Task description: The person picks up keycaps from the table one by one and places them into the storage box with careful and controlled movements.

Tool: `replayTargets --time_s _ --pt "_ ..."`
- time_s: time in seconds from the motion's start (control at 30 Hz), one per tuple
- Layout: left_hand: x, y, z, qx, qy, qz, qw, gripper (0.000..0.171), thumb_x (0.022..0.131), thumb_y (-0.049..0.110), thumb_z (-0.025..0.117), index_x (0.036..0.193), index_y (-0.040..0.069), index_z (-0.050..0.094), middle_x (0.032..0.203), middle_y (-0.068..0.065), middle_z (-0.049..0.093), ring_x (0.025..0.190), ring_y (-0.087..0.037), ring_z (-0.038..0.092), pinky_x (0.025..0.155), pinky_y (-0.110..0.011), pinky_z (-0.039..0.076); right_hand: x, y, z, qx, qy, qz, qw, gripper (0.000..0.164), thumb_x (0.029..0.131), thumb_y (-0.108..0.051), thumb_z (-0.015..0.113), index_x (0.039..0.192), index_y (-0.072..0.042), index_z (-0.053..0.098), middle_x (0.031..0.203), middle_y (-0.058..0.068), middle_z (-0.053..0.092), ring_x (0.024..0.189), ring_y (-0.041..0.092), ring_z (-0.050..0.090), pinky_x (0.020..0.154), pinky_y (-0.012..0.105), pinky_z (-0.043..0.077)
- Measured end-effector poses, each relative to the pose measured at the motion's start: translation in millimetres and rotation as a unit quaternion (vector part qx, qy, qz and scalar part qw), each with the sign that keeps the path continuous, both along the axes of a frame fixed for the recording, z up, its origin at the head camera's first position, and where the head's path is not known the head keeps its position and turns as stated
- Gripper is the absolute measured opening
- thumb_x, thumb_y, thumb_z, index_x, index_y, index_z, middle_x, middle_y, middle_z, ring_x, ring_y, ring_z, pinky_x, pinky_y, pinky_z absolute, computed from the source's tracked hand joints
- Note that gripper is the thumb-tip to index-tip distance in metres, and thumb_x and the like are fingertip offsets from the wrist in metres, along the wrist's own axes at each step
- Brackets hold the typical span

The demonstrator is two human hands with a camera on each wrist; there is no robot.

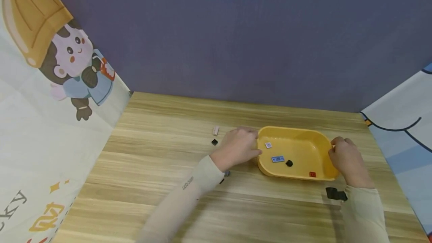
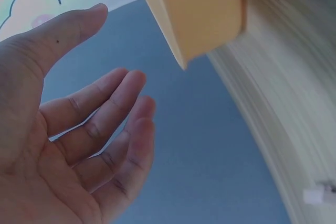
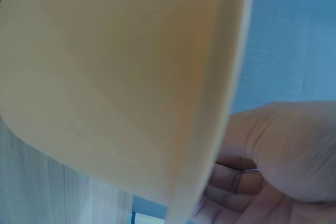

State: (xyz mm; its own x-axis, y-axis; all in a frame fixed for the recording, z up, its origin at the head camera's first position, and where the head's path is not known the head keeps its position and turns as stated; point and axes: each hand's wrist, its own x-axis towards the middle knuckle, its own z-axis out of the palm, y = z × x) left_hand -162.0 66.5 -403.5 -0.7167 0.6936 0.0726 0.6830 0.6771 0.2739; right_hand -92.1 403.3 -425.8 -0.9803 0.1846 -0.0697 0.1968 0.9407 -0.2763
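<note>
A yellow plastic tray (image 1: 297, 132) with rounded corners is between my two hands. Inside it lie a white tile (image 1: 268, 145), a blue printed tile (image 1: 278, 159), a small black piece (image 1: 289, 163) and a red piece (image 1: 312, 174). My left hand (image 1: 237, 146) is beside the tray's left end; the left wrist view shows its fingers loosely bent, apart from the yellow wall (image 2: 202, 14). At the opposite end, my right hand (image 1: 349, 158) grips the rim, its fingers partly hidden behind the edge in the right wrist view.
Left of the tray, a pale pink piece (image 1: 216, 130) and a black piece (image 1: 214, 142) lie on the wooden table (image 1: 152, 141). A grey piece (image 1: 227, 173) shows beside my left sleeve. A black strip (image 1: 336, 194) lies near my right sleeve. A dark blue panel (image 1: 236, 40) rises behind.
</note>
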Motion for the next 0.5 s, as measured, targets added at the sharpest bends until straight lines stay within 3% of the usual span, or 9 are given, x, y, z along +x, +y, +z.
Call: replayTargets --time_s 0.13,0.27,0.5 --pt "-1.0 -21 -2.8 0.031 0.001 0.019 0.9993 0.04 0.088 0.043 0.075 0.117 0.014 0.073 0.118 0.0 0.07 0.107 -0.021 0.065 0.085 -0.035 0.054 -0.6 0 -0.4 -0.003 0.002 0.005 1.0 0.029 0.089 0.006 0.056 0.11 0.025 0.05 0.099 0.04 0.048 0.077 0.042 0.052 0.064 0.051 0.051" --pt "-1.7 -47 -2.3 0.055 0.019 0.045 0.9973 0.034 0.089 0.039 0.075 0.11 0.013 0.074 0.105 0.001 0.072 0.096 -0.02 0.067 0.076 -0.035 0.056 -1.6 1 0.2 -0.004 -0.006 0.001 1.0 0.03 0.089 0.005 0.055 0.111 0.025 0.049 0.099 0.039 0.047 0.078 0.042 0.051 0.064 0.051 0.051" --pt "-0.6 -85 1.6 0.077 0.026 0.08 0.9935 0.027 0.091 0.032 0.076 0.11 0.012 0.074 0.105 0.001 0.072 0.098 -0.021 0.066 0.075 -0.035 0.057 -2.1 0 0.6 -0.003 -0.015 -0.012 1.0 0.031 0.089 0.005 0.055 0.112 0.024 0.048 0.099 0.038 0.047 0.077 0.041 0.05 0.064 0.05 0.051"
